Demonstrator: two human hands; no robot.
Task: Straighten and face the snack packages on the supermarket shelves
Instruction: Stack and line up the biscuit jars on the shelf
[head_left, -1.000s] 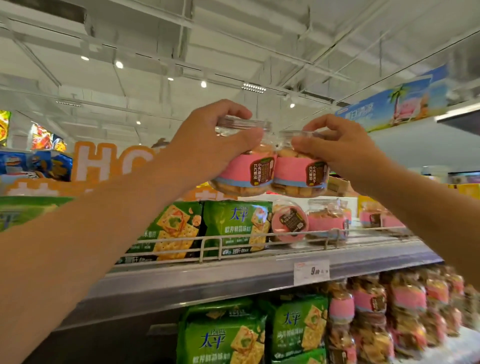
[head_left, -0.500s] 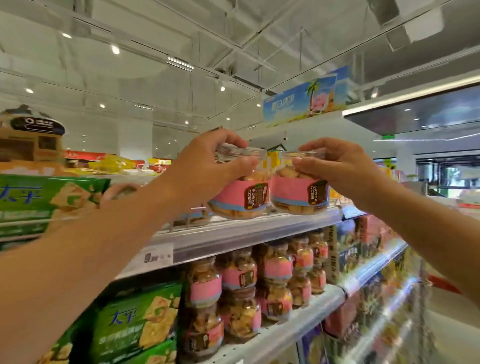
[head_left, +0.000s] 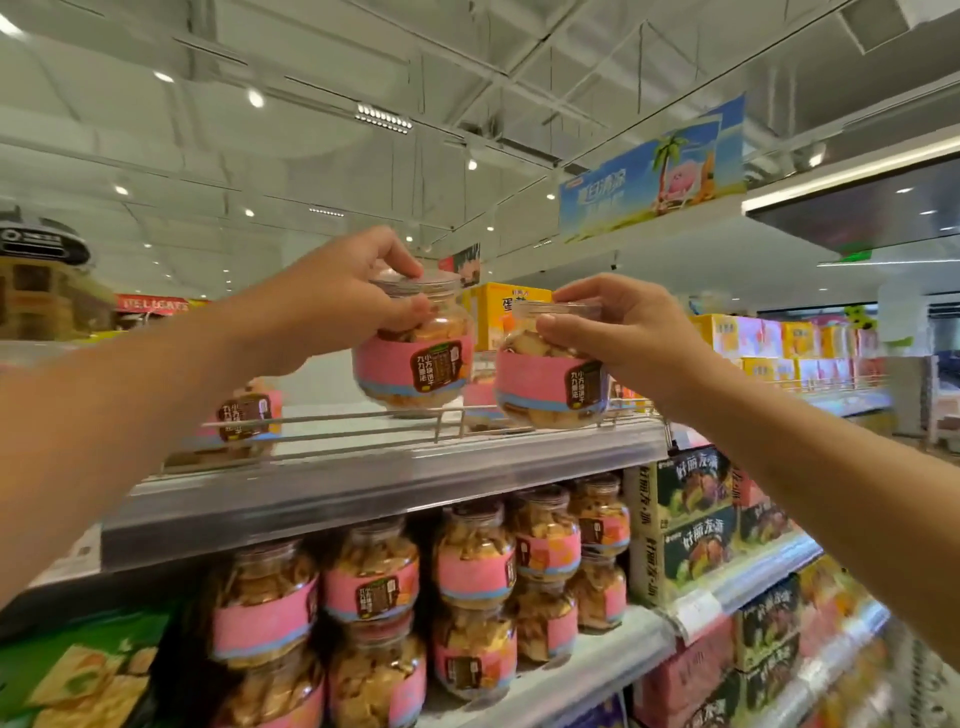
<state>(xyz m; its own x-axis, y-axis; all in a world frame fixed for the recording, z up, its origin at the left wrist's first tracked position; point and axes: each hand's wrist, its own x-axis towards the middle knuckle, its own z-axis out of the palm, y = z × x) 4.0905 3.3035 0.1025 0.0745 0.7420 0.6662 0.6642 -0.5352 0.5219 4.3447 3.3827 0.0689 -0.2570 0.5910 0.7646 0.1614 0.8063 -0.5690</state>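
Jars had come down since the earlier frame: both biscuit jars, then held up level with the ceiling lights, were now low at the top shelf (head_left: 374, 478), close to its wire rail (head_left: 363, 423). The view had also swung right, so yellow boxes (head_left: 506, 312) now showed behind the jars.

The left hand (head_left: 332, 301) reached in from the left, fingers curled over the clear lid and thumb under its rim, clamped on the left jar (head_left: 413, 371), whose pink band and dark label faced forward; whether its base touched the shelf could not be told. The right hand (head_left: 631, 332) came from the right, fingers pinching the lid of the right jar (head_left: 550, 384), which hung in front of the rail, just right of the left jar and apart from it. Another jar (head_left: 244, 415) stood left of them behind the rail, blurred. Below the shelf, stacked pink-banded jars (head_left: 472, 577) filled the next level.
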